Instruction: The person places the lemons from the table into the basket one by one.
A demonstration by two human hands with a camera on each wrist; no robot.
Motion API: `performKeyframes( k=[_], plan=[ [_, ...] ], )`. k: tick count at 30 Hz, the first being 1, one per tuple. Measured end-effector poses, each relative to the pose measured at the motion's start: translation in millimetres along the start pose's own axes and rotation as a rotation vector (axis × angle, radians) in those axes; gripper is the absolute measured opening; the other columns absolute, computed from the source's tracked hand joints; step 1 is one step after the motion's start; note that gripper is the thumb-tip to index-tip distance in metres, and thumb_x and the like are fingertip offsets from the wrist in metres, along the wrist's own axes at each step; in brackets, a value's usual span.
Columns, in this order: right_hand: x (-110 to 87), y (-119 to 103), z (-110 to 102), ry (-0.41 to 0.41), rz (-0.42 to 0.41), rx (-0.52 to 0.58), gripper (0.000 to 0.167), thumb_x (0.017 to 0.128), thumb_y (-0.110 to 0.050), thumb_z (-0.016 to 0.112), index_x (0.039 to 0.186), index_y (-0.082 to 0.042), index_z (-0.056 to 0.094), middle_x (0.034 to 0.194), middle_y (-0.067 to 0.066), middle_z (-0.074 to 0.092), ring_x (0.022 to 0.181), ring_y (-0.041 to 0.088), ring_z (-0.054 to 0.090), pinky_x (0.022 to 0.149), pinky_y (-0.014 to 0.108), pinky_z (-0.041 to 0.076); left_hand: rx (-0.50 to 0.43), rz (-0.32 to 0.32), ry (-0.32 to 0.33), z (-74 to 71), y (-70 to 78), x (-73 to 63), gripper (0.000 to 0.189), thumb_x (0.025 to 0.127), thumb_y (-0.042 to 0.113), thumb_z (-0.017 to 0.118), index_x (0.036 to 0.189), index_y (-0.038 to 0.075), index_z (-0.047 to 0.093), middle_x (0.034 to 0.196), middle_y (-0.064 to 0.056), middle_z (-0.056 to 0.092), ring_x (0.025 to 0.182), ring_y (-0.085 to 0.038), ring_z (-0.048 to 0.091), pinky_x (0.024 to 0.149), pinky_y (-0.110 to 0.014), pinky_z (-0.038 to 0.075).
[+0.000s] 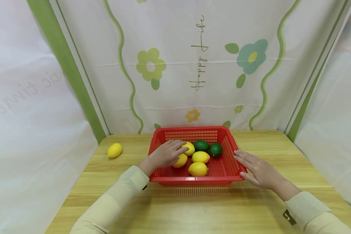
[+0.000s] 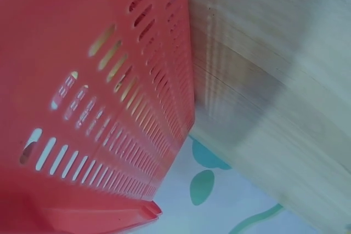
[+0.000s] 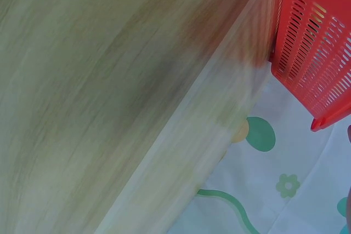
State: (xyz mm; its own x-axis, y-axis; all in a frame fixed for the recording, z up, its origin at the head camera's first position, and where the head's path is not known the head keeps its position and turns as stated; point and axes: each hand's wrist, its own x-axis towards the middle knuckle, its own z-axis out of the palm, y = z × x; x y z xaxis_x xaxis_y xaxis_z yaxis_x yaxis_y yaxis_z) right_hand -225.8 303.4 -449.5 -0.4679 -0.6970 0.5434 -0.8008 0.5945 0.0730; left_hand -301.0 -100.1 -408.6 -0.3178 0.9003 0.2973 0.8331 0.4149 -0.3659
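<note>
A red plastic basket [image 1: 193, 178] with slotted walls stands on the table, holding several yellow lemons [image 1: 198, 169] and two dark green, lime-like fruits [image 1: 201, 146]. My left hand [image 1: 165, 154] reaches over its left side, fingers extended above the lemons on that side. One lemon [image 1: 179, 161] lies partly hidden under the fingers; whether they touch it is hard to tell. At the basket's right rim rests my right hand [image 1: 260, 170], its fingers straight against the edge. The left wrist view shows the basket's slotted wall [image 2: 109, 108] but no fingers.
A single lemon [image 1: 115, 150] lies on the wooden table [image 1: 193, 211], left of the basket. Behind the table hangs a white curtain [image 1: 175, 97] with printed flowers, and more curtain panels close in both sides.
</note>
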Motion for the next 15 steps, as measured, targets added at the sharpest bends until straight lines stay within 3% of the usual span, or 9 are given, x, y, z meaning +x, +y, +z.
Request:
performKeyframes(
  k=[8,15],
  plan=[
    [0.9,-0.6,0.0,0.002,-0.007,0.002,0.063,0.103,-0.046,0.039,0.134,0.006,0.054,0.139,0.021,0.05,0.127,0.035,0.048,0.115,0.023,0.015,-0.02,-0.023,0.026,-1.5,-3.2,-6.1,0.049,0.085,0.017,0.074,0.131,0.011,0.058,0.134,-0.013,0.055,0.121,-0.027,0.053,0.1,-0.039,0.046],
    [1.1,-1.7,-1.6,0.001,-0.001,0.008,0.063,0.103,-0.047,0.038,0.134,0.006,0.053,0.14,0.021,0.05,0.125,0.036,0.049,0.115,0.024,0.016,-0.017,-0.04,0.102,-7.9,-9.1,-10.0,0.048,0.081,0.013,0.077,0.126,0.009,0.06,0.13,-0.013,0.057,0.117,-0.027,0.055,0.097,-0.039,0.048]
  ],
)
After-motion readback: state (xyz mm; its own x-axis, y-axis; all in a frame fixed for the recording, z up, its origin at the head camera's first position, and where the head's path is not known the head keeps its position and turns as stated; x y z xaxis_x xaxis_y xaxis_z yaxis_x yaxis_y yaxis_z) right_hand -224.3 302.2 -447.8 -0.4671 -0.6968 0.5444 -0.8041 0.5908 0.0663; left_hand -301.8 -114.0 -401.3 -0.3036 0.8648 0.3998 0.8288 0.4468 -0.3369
